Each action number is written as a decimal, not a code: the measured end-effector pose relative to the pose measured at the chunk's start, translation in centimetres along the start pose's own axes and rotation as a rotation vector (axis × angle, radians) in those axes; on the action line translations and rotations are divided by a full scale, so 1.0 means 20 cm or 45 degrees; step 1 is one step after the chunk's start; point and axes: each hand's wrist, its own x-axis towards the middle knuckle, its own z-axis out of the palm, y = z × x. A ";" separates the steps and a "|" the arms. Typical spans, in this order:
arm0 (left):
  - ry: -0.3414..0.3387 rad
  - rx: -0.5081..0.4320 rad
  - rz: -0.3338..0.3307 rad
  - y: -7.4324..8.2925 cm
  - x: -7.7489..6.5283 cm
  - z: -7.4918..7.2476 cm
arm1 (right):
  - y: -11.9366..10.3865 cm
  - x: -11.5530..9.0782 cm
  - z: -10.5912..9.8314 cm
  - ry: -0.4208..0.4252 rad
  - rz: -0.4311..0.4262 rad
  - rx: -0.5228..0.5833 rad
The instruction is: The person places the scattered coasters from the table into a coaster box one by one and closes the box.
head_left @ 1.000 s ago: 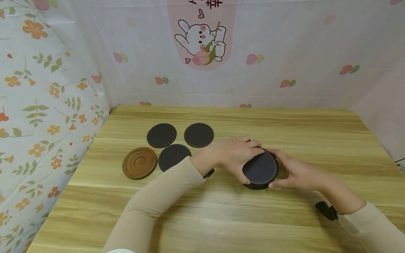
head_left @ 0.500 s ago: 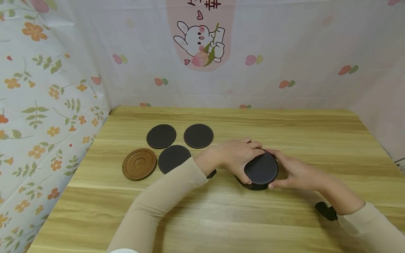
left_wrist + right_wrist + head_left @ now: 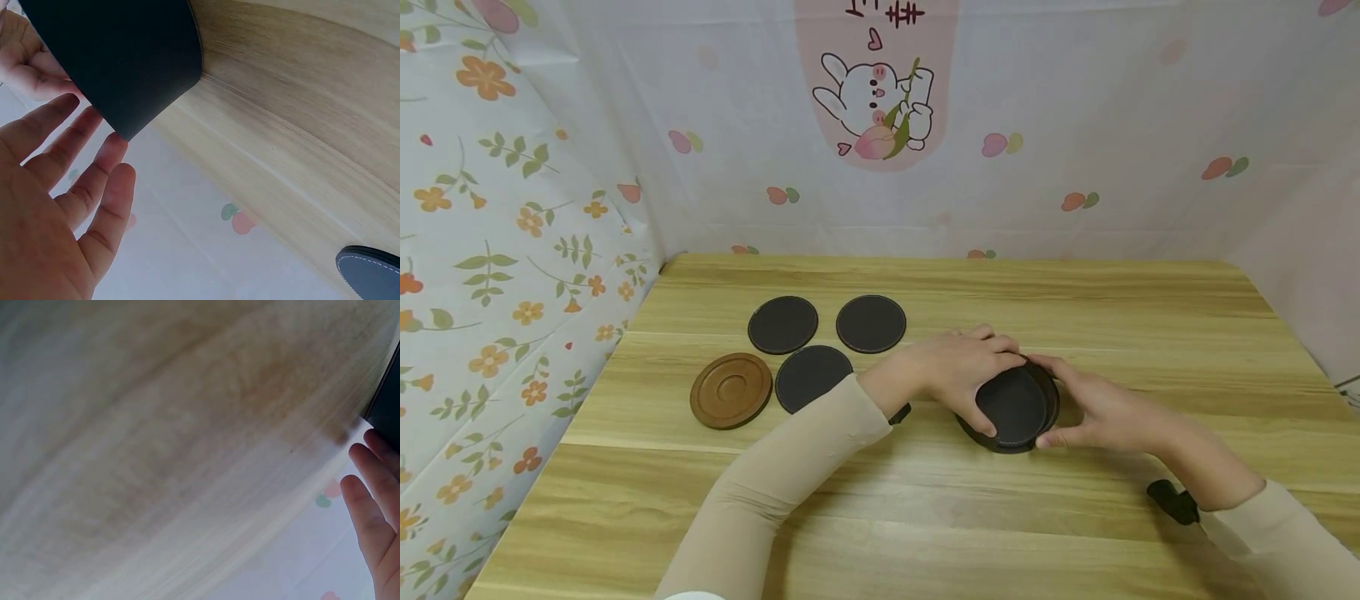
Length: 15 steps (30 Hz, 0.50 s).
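So that the box [image 3: 134, 65] won't slip, perhaps, the left hand [image 3: 957, 377] and right hand [image 3: 1099, 408] both grip its sides, with a black mat [image 3: 1015, 408] inside.

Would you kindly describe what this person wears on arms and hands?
The left sleeve is beige with a dark piece at its end; the right sleeve matches, with a black piece at its end. The left hand and right hand are bare.

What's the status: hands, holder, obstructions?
Left hand, right hand grip black holder. Black disc inside. Other black discs, brown disc off left; no obstruction seen.
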 end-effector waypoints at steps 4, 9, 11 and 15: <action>0.016 -0.001 0.001 -0.01 -0.03 0.00 | 0.00 0.00 0.00 -0.006 -0.005 -0.001; 0.044 -0.028 -0.012 -0.04 -0.08 0.00 | -0.01 0.00 0.01 -0.004 -0.011 0.001; 0.059 -0.044 -0.017 -0.06 -0.11 0.01 | -0.01 0.00 0.01 0.002 -0.009 -0.007; 0.094 -0.032 -0.021 -0.10 -0.18 0.01 | -0.01 0.00 0.01 0.020 -0.019 -0.009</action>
